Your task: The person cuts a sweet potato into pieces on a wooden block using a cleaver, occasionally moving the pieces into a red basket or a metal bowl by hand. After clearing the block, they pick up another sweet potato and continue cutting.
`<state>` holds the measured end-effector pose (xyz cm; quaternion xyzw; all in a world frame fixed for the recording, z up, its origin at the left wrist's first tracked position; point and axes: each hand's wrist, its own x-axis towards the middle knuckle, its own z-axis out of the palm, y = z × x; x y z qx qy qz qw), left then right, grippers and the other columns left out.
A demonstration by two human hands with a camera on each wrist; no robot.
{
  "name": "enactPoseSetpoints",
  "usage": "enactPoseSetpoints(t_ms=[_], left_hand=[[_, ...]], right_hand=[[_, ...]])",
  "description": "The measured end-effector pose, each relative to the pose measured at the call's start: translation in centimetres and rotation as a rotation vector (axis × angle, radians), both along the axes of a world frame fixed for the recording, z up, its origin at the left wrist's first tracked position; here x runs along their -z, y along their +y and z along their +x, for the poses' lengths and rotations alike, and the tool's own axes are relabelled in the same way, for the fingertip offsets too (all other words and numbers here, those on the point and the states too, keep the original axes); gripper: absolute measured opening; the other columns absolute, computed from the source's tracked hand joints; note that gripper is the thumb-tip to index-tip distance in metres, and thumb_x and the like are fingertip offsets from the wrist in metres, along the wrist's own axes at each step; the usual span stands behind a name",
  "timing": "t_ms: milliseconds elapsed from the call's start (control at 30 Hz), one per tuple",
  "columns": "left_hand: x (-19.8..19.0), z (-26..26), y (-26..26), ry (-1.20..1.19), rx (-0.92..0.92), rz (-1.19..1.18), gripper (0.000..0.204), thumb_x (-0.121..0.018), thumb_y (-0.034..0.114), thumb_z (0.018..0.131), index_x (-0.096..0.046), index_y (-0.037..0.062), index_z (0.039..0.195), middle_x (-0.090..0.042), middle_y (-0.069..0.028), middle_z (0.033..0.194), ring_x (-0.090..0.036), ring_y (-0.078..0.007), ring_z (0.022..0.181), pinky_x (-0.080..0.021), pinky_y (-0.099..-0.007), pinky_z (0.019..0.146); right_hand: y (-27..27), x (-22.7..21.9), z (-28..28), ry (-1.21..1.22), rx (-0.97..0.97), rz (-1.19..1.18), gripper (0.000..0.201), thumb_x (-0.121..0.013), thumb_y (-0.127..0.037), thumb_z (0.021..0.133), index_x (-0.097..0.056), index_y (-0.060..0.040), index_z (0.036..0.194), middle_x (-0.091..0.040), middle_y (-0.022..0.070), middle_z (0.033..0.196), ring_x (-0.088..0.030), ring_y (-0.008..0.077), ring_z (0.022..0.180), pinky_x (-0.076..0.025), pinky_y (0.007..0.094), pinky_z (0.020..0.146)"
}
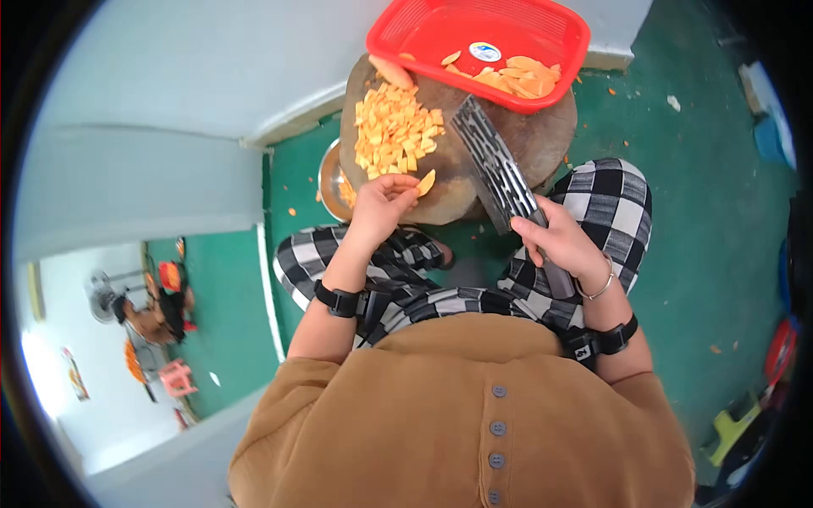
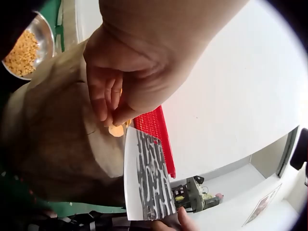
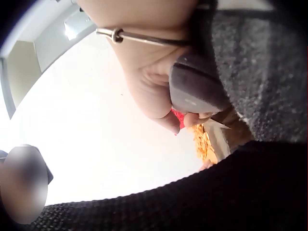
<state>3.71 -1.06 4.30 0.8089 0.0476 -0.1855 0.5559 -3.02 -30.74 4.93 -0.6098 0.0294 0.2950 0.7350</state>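
My left hand (image 1: 383, 206) pinches a thin orange vegetable slice (image 1: 427, 183) between thumb and fingertips, at the near edge of a round wooden chopping block (image 1: 542, 140). The slice shows close over the wood in the left wrist view. My right hand (image 1: 566, 241) grips the dark handle of a cleaver (image 1: 493, 159) with a black-patterned blade. Its blade slants up and leftward over the block's near side. A heap of diced orange pieces (image 1: 394, 127) lies on the block's left part, with a larger peeled orange piece (image 1: 390, 73) behind it.
A red plastic basket (image 1: 406, 21) holding more orange slices rests on the block's far side. Left of the block, a metal bowl (image 2: 45, 41) contains diced pieces. My checkered knees flank the block, and a pale wall (image 1: 203, 76) stands at the left. Scraps dot the green floor (image 1: 660, 169).
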Motion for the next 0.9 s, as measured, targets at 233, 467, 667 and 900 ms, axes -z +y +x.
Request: enactPoseSetpoints(t_ms=[233,467,667,900], left_hand=[[1.5,-3.5,-0.9,-0.156,-0.029,0.213,0.015,-0.067,0.01,0.087,-0.065,-0.0013,0.098,-0.067,-0.003,0.085,-0.057,-0.0059,0.065,-0.047,-0.0212,0.061],[-5.0,-0.9,2.5,-0.49,-0.348,-0.269,0.022,-0.057,0.016,0.093,-0.063,0.0027,0.109,-0.059,-0.0008,0.081,-0.053,-0.0086,0.08,-0.043,-0.0239,0.074],[-5.4,-1.4,8.0,-0.881,-0.091,-0.661,0.033,-0.056,0.021,0.093,-0.057,0.0045,0.121,-0.061,-0.0073,0.101,-0.057,-0.0198,0.089,-0.045,-0.0328,0.086],[-8.4,-1.9,11.5,-1.003,-0.112,-0.665,0.037,-0.055,0.026,0.092,-0.057,0.005,0.122,-0.059,-0.0088,0.105,-0.057,-0.0212,0.092,-0.045,-0.0338,0.087]], right_hand=[[0.5,0.0,0.1,0.058,0.009,-0.002,0.023,-0.062,-0.024,0.092,-0.051,-0.0035,0.095,-0.052,0.0008,0.061,-0.048,0.0093,0.045,-0.039,0.0234,0.044],[0.8,0.7,0.2,0.116,0.089,0.033,0.018,-0.057,-0.02,0.095,-0.049,-0.0046,0.094,-0.052,0.0026,0.064,-0.051,0.0117,0.049,-0.041,0.0247,0.046],[1.1,1.4,0.4,0.164,0.093,-0.001,0.019,-0.058,-0.021,0.095,-0.048,-0.0052,0.094,-0.05,0.003,0.065,-0.05,0.0125,0.05,-0.042,0.0264,0.047],[0.9,1.8,0.4,0.122,0.097,-0.085,0.016,-0.056,-0.019,0.096,-0.047,-0.0059,0.092,-0.049,0.003,0.061,-0.049,0.0133,0.046,-0.041,0.0277,0.045]])
